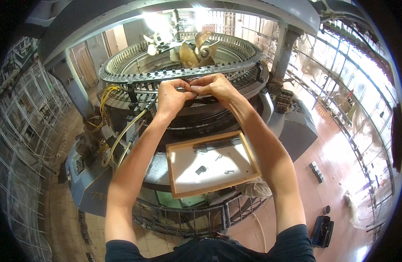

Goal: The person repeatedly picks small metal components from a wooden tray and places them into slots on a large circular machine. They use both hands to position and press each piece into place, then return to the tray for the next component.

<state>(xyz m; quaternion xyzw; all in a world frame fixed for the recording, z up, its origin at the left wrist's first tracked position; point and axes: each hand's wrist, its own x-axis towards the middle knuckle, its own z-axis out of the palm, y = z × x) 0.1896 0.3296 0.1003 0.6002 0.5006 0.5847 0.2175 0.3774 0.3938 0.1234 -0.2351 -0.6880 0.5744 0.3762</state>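
Both my arms reach forward to the near side of a large circular knitting machine's ring (pixel 137 77), which is lined with slots and dark screws. My left hand (pixel 171 97) is closed in a pinch, thumb and fingertips meeting those of the other hand. My right hand (pixel 217 88) pinches at the same spot, just in front of the ring. Whatever lies between the fingertips is too small or hidden to make out. Below the hands, a shallow wooden-framed tray (pixel 170 174) with a white bottom holds a row of long dark metal parts (pixel 216 144) and several small dark pieces (pixel 201 169).
A brass-coloured fan (pixel 192 56) stands inside the ring. Yellow hoses (pixel 123 135) run down at the left. A grey machine post (pixel 285 50) rises at the right. Rod racks (pixel 341 65) line both sides. On the floor lie a black case (pixel 322 231) and a dark ridged block (pixel 316 171).
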